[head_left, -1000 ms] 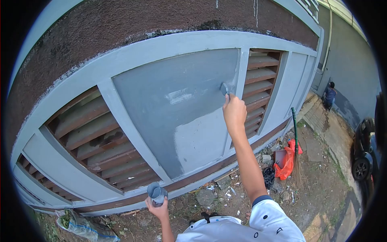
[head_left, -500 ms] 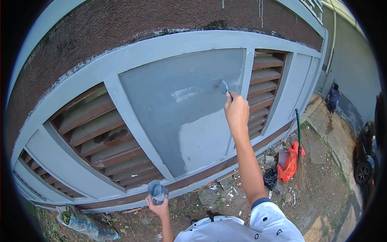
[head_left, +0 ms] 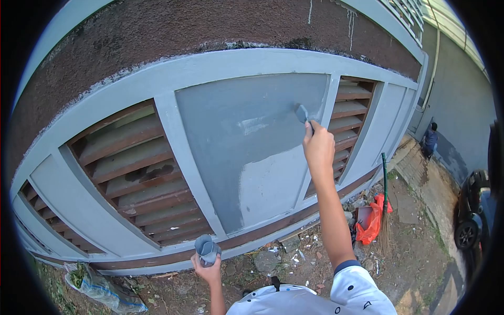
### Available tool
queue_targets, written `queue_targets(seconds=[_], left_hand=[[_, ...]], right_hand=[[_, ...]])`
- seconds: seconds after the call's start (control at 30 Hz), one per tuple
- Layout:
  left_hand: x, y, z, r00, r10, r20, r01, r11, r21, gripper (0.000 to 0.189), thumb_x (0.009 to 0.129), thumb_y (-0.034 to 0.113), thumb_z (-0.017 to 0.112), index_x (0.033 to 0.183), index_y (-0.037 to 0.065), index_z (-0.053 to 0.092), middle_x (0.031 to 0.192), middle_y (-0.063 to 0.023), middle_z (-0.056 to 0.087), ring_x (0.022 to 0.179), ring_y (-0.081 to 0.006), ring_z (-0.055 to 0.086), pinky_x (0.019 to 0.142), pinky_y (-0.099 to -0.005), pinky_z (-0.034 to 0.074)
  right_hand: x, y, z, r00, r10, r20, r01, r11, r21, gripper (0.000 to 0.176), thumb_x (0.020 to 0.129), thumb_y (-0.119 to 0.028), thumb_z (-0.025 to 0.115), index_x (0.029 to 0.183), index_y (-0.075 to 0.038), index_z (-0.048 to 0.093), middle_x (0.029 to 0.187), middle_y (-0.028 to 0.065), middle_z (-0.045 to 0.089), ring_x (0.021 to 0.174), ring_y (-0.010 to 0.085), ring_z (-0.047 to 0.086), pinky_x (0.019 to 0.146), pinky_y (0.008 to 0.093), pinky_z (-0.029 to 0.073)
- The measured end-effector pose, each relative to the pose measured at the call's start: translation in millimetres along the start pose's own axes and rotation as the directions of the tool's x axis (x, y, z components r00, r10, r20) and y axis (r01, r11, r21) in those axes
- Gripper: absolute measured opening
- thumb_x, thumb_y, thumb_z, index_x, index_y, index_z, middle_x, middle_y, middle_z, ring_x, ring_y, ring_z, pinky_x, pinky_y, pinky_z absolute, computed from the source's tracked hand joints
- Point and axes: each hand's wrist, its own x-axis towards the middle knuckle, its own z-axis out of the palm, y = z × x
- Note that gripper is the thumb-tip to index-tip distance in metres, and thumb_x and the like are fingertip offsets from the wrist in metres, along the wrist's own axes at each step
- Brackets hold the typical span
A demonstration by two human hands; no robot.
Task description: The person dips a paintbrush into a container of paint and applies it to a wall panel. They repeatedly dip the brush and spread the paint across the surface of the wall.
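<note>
My right hand is closed around the handle of a paintbrush, its bristles against the upper right of a recessed wall panel. Darker grey paint covers the panel's top and left side. Its lower right part is a lighter grey, and a pale streak shows near the middle. Low in front of the wall, my left hand grips a grey-smeared cup from below, with the opening facing up.
Brown louvred vents flank the panel. On the littered ground lie a red plastic bag, a broom and a clear sack of leaves. Another person crouches by the far wall, and a dark car stands at right.
The view has shifted a little, so the wall sits lower and further right. The brush has moved slightly on the panel's upper right. Both hands keep their holds.
</note>
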Motion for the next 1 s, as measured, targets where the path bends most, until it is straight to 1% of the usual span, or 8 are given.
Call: queue_targets(seconds=[0.03, 0.2, 0.37, 0.43, 0.57, 0.83, 0.9, 1.0], left_hand=[[0, -3, -2, 1.0, -0.025, -0.006, 0.025, 0.999, -0.03, 0.058, 0.056, -0.002, 0.077, 0.109, -0.006, 0.054, 0.11, -0.0079, 0.046, 0.097, -0.0235, 0.058, 0.081, -0.0337, 0.051], [0, -18, -15, 1.0, -0.004, -0.03, 0.004, 1.0, -0.006, 0.057, 0.056, -0.002, 0.076, 0.109, -0.007, 0.055, 0.109, -0.0093, 0.046, 0.097, -0.0239, 0.058, 0.08, -0.0348, 0.051], [13, -25, -20, 0.999, 0.018, 0.03, -0.02, 0.998, 0.066, 0.058, 0.055, -0.003, 0.076, 0.109, -0.008, 0.054, 0.107, -0.0098, 0.047, 0.097, -0.0247, 0.058, 0.081, -0.0357, 0.05], [17, -24, -18, 0.999, 0.003, 0.046, -0.004, 1.0, 0.01, 0.059, 0.055, -0.003, 0.076, 0.109, -0.008, 0.054, 0.107, -0.0099, 0.047, 0.097, -0.025, 0.057, 0.081, -0.0359, 0.05], [20, -24, -30, 0.996, 0.034, 0.078, -0.037, 0.999, 0.037, 0.061, 0.055, -0.002, 0.076, 0.11, -0.009, 0.053, 0.108, -0.0104, 0.046, 0.097, -0.0253, 0.057, 0.083, -0.0358, 0.049], [11, -32, -42, 1.0, -0.027, 0.005, 0.027, 1.0, 0.004, 0.061, 0.054, -0.002, 0.076, 0.11, -0.009, 0.053, 0.108, -0.0108, 0.045, 0.097, -0.0244, 0.057, 0.082, -0.035, 0.049], [10, -34, -43, 0.998, -0.056, -0.004, 0.056, 0.998, -0.01, 0.061, 0.054, -0.002, 0.076, 0.11, -0.009, 0.054, 0.107, -0.0107, 0.046, 0.096, -0.0242, 0.057, 0.081, -0.0349, 0.049], [14, -44, -37, 0.999, -0.043, 0.024, 0.044, 0.997, -0.065, 0.062, 0.054, -0.001, 0.076, 0.111, -0.009, 0.053, 0.107, -0.0096, 0.045, 0.097, -0.0237, 0.057, 0.08, -0.0348, 0.05]], right_hand=[[12, 11, 4, 0.994, 0.033, -0.103, -0.039, 0.998, -0.055, 0.027, 0.092, -0.02, 0.049, 0.078, 0.001, 0.06, 0.067, 0.0233, 0.061, 0.068, 0.0447, 0.06, 0.06, 0.0491, 0.048], [-12, -21, 54, 0.999, -0.025, -0.025, 0.017, 0.96, -0.28, 0.022, 0.091, -0.017, 0.05, 0.081, 0.001, 0.057, 0.066, 0.0201, 0.063, 0.066, 0.0372, 0.065, 0.058, 0.0455, 0.052], [-80, -69, 54, 0.976, -0.075, 0.205, 0.115, 0.976, -0.186, 0.021, 0.091, -0.018, 0.05, 0.083, 0.0, 0.057, 0.062, 0.0202, 0.061, 0.064, 0.0382, 0.064, 0.056, 0.0461, 0.051], [-86, -61, 41, 0.931, -0.233, 0.282, 0.227, 0.972, 0.054, 0.022, 0.092, -0.019, 0.05, 0.084, 0.0, 0.059, 0.062, 0.0218, 0.061, 0.064, 0.0416, 0.062, 0.056, 0.0483, 0.049], [-53, -50, 17, 0.999, -0.039, 0.023, 0.041, 0.995, -0.094, 0.025, 0.092, -0.021, 0.05, 0.083, -0.001, 0.061, 0.065, 0.0226, 0.061, 0.067, 0.0423, 0.061, 0.057, 0.0497, 0.048], [-88, -106, 75, 0.994, -0.049, 0.101, 0.076, 0.957, -0.281, 0.018, 0.091, -0.015, 0.05, 0.084, 0.001, 0.052, 0.06, 0.0201, 0.061, 0.064, 0.0369, 0.065, 0.057, 0.0463, 0.052], [-99, -112, 58, 0.955, -0.125, 0.27, 0.157, 0.982, -0.103, 0.021, 0.091, -0.017, 0.051, 0.088, 0.003, 0.057, 0.058, 0.0197, 0.06, 0.061, 0.036, 0.064, 0.055, 0.0436, 0.05], [-91, -90, 35, 0.961, -0.196, 0.193, 0.157, 0.967, 0.201, 0.022, 0.089, -0.02, 0.055, 0.093, 0.001, 0.064, 0.057, 0.0203, 0.057, 0.059, 0.037, 0.061, 0.053, 0.0417, 0.047]])
